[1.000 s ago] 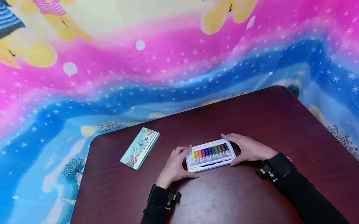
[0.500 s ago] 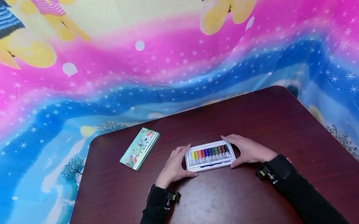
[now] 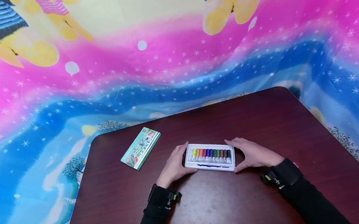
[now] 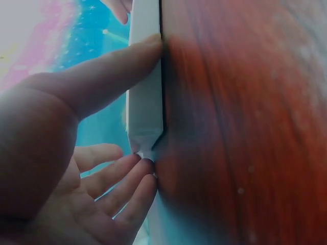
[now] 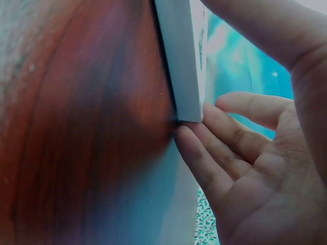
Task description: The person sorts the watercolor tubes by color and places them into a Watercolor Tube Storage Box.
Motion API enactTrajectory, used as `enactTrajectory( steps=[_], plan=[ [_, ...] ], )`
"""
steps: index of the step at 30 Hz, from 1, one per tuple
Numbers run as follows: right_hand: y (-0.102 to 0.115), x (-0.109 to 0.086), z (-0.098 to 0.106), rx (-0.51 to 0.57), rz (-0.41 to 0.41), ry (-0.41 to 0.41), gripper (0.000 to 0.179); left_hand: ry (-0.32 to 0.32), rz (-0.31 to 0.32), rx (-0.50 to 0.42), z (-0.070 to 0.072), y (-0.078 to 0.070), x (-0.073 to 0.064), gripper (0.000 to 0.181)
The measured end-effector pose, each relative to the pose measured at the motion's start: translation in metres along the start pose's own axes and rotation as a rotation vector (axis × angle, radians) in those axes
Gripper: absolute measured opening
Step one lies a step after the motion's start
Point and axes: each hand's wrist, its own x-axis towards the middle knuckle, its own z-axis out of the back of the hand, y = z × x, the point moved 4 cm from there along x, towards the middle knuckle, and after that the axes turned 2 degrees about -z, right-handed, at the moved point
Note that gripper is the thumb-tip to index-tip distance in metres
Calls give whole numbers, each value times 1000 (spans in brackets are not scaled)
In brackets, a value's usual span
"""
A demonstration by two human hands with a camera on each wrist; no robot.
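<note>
A white tray of paint tubes (image 3: 211, 154) lies on the table in the head view. The tubes run from yellow at the left to black at the right, and a thin blue paintbrush (image 3: 213, 166) lies along the front. My left hand (image 3: 173, 165) holds the tray's left end, its thumb on the front side and its fingers at the end. At the other end my right hand (image 3: 254, 153) grips with thumb and fingers spread around the corners. In the left wrist view the thumb presses the tray's side wall (image 4: 145, 109). Fingertips touch the tray end (image 5: 184, 76) in the right wrist view.
A green printed box (image 3: 141, 148) rests at the left of the dark reddish-brown table (image 3: 262, 116). Behind the table hangs a colourful printed cloth (image 3: 168, 56). The table's far edge runs along the cloth.
The tray has turned slightly clockwise, its right end coming nearer to me. My right hand has shifted a little right and towards me with it. The left hand stays nearly in place.
</note>
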Motion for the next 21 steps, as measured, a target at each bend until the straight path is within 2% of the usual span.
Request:
enactTrajectory(
  steps=[10,21],
  plan=[
    [4,-3,3,52,27,23,101,-15,24,7,0,-1,0,97],
    [8,-1,3,133,74,68,84,-42,-4,17,1,-2,1,87]
  ],
)
